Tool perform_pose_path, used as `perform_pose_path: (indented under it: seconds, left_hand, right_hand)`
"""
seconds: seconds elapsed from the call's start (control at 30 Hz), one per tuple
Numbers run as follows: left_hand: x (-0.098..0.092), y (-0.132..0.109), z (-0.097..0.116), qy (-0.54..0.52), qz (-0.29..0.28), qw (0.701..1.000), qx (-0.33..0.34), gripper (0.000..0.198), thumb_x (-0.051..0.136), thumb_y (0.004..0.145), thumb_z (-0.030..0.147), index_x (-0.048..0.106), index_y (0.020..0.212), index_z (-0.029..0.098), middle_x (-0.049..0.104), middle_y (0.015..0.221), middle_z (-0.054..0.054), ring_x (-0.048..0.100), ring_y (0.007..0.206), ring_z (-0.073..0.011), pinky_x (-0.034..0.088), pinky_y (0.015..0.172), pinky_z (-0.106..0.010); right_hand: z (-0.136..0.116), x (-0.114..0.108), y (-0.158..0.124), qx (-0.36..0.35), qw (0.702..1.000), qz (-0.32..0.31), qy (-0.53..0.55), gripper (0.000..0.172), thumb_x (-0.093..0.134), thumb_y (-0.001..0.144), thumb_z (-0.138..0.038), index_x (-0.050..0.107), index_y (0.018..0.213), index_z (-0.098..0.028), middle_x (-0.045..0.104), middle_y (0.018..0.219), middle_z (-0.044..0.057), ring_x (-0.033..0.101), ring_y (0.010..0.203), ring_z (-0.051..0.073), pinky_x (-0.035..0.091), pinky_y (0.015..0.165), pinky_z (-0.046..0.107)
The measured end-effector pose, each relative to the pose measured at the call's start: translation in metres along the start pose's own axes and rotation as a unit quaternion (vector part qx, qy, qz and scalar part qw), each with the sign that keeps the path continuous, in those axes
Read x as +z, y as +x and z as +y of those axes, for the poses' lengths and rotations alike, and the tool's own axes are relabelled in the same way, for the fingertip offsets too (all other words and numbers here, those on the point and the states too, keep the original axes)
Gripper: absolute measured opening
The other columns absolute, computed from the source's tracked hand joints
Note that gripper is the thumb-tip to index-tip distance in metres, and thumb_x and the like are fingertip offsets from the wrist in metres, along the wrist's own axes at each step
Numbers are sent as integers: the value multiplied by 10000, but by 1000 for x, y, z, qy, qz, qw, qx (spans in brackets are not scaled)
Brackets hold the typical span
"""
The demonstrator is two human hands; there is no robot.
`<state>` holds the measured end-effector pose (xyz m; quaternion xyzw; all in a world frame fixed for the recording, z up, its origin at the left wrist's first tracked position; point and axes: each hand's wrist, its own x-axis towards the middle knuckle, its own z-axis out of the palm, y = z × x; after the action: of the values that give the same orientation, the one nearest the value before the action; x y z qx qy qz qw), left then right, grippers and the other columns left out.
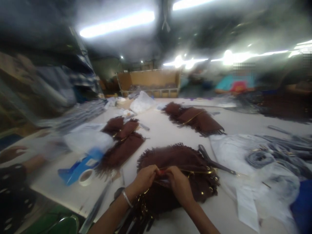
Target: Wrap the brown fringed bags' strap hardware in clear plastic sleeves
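A dark brown fringed bag (170,156) with gold zips and metal fittings lies on the table in front of me. My left hand (146,178) and my right hand (179,183) meet at its middle, both closed, with fingertips pinching the edge of the bag's opening. Something small and reddish (162,171) shows between the fingertips; blur hides what it is. A bracelet circles my left wrist. Dark straps and gold chain-like fittings (143,208) hang by the bag's lower left. On its right, a dark strap (212,161) with a metal end stretches across the table.
More brown fringed bags (124,149) lie to the left and farther back. A tape roll (85,177) sits beside a blue tape dispenser (80,164). Clear plastic and grey rolled straps (259,157) cover the right. A co-worker's arm (35,162) reaches in from the left.
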<state>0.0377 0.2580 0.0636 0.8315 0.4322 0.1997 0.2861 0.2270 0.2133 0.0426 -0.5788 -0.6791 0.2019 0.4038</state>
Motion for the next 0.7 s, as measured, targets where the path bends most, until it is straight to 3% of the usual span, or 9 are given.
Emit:
perform_pose_path:
  seconds: [0.1,0.23,0.37,0.47,0.6,0.7]
  left_hand:
    - [-2,0,2,-12,-8,1000,-10,241,510,801,153,585,1005,257,652,1027,1,589,958,-176,416,816,-263]
    - [-3,7,7,2,-35,999,-28,320,685,697,246,586,1001,264,641,992,2,586,889,-204,405,746,-281]
    - [1,21,9,7,-23,999,-27,243,654,674,163,607,902,229,638,906,-11,569,827,-203,366,711,-289]
    - [2,30,3,-16,-32,999,-31,195,616,690,130,637,861,220,659,843,2,580,806,-185,372,700,-273]
    - [-9,25,-8,-38,-26,997,-56,170,610,732,156,652,887,213,659,796,26,585,780,-164,399,684,-256]
    - [-8,23,3,-54,-31,997,-42,114,606,792,191,640,901,187,639,780,22,581,752,-153,438,688,-268]
  right_hand:
    - [4,-1,8,54,998,-10,36,177,439,923,-260,603,861,-228,661,782,-4,617,738,167,419,716,269]
    - [5,-5,15,93,992,-23,79,154,474,897,-280,604,834,-227,680,743,-12,627,691,167,416,682,265]
    - [3,-17,13,96,989,-36,105,147,484,890,-284,602,831,-220,684,740,-9,637,694,165,427,682,258]
    - [2,-27,6,74,995,-15,62,143,480,902,-274,600,847,-220,662,740,-9,630,719,164,424,698,256]
    - [5,-21,2,-19,998,-22,-53,175,456,912,-198,618,846,-216,635,885,25,612,823,163,415,754,259]
    - [-2,-13,-1,-13,990,-38,-133,183,461,897,-146,634,871,-198,636,915,51,616,783,161,431,700,259]
